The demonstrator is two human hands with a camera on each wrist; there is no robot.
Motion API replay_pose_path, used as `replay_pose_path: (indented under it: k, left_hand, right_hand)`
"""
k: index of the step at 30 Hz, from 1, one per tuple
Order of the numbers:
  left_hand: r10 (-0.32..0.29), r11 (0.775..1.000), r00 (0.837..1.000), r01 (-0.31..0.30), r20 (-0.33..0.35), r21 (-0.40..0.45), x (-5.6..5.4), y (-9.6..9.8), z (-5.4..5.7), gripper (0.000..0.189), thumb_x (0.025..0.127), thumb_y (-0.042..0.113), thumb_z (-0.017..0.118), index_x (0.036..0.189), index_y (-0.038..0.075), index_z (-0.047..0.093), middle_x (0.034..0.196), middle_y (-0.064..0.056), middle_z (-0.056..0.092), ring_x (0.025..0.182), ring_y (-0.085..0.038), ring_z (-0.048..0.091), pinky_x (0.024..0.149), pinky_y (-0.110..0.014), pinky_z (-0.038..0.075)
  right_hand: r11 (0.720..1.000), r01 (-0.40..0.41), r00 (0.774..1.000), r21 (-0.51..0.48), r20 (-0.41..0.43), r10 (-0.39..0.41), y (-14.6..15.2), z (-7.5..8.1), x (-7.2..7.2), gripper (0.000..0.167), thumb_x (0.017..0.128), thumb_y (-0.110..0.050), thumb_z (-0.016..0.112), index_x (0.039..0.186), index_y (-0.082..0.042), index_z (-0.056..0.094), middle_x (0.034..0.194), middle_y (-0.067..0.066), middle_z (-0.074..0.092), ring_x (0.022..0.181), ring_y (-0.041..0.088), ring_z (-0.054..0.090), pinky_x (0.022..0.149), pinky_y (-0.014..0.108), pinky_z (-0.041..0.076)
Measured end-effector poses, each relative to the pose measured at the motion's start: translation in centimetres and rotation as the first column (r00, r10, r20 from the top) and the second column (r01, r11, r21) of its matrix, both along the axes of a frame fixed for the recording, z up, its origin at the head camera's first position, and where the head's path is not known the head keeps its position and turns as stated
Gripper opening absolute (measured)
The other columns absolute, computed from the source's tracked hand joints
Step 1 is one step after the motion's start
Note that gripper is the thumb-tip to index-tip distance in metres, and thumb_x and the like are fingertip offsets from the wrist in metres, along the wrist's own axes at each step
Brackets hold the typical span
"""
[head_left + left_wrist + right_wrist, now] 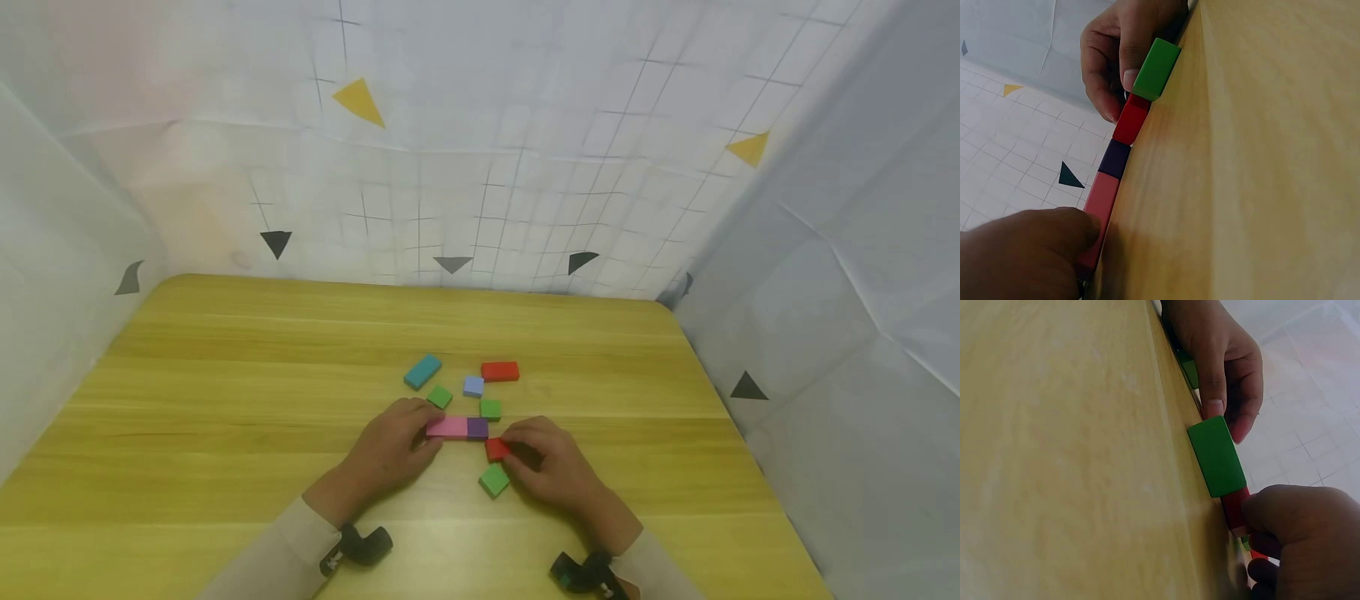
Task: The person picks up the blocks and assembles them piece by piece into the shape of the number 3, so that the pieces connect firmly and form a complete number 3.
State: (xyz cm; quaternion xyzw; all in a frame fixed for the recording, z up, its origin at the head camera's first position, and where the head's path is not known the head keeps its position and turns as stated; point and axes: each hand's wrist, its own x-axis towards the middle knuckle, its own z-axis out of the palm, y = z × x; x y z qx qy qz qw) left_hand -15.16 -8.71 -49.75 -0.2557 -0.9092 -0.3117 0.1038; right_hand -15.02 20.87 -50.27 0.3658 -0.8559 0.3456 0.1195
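Observation:
My left hand [393, 440] pinches the left end of a long pink block [450, 428] lying on the table. A dark purple block [477, 429] sits end to end with the pink one, on its right. With thumb and fingers, my right hand [551, 462] grips a small red block [497, 450] just below and right of the purple block. Nearer to me lies a green block [493, 481], turned at an angle beside the right thumb. In the right wrist view this green block [1217, 456] stands in front of the red block [1236, 511] and hides part of it.
Beyond the hands lie a teal block [423, 372], a long red block [500, 372], a light blue block [473, 386] and two green blocks, one on the left [439, 397] and one on the right [491, 409]. White cloth [450, 167] hangs behind the wooden table [225, 375].

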Motion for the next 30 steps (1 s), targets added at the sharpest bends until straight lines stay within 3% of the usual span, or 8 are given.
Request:
replay_pose_path:
  k: [19,30]
  left_hand:
    - [0.004,1.0,1.0,-0.004,0.03,-0.018,-0.05,0.04,0.03,0.032,0.091,0.031,0.072,0.12,0.019,0.069,0.118,0.01,0.066,0.106,-0.005,0.056,0.089,-0.026,0.054]
    - [0.005,1.0,1.0,-0.005,0.007,-0.014,-0.07,0.0,-0.06,0.032,0.09,0.03,0.073,0.119,0.018,0.07,0.117,0.008,0.067,0.105,-0.005,0.057,0.088,-0.027,0.054]
  right_hand:
    - [1.0,-0.01,1.0,0.011,-0.009,0.01,-0.15,-0.11,-0.15,0.025,0.084,-0.021,0.079,0.108,-0.016,0.073,0.111,-0.003,0.07,0.105,0.015,0.064,0.09,0.034,0.055]
    - [1.0,-0.024,1.0,0.014,-0.007,0.024,-0.12,-0.11,-0.25,0.025,0.085,-0.021,0.079,0.109,-0.014,0.074,0.11,-0.002,0.07,0.104,0.015,0.064,0.089,0.034,0.055]
